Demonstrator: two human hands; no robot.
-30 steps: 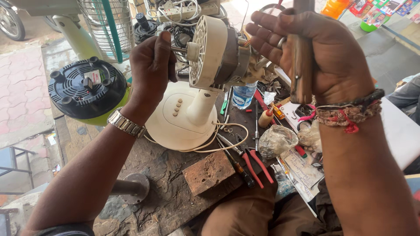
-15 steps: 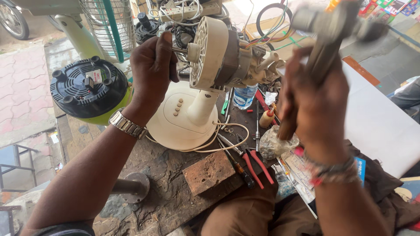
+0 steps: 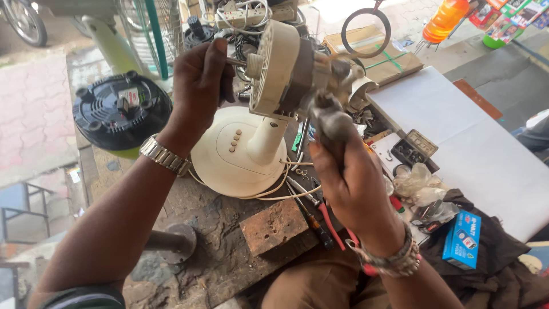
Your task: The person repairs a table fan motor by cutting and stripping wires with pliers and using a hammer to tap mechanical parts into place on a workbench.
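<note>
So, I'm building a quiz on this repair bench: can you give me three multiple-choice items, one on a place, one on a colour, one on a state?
1. Where does the brick block lie?
A. on the bench in front of the fan's round base
B. on the white board
C. on the black motor cover

2. What colour is the small box on the dark cloth?
A. red
B. blue
C. green

3. What is the right hand doing?
A. lying flat on the bench
B. holding the blue box
C. closed round a grey tool handle

Answers: 1 A, it sits just below the cream fan base. 2 B, its faces are blue. 3 C, the fingers wrap the hammer by the fan motor.
</note>
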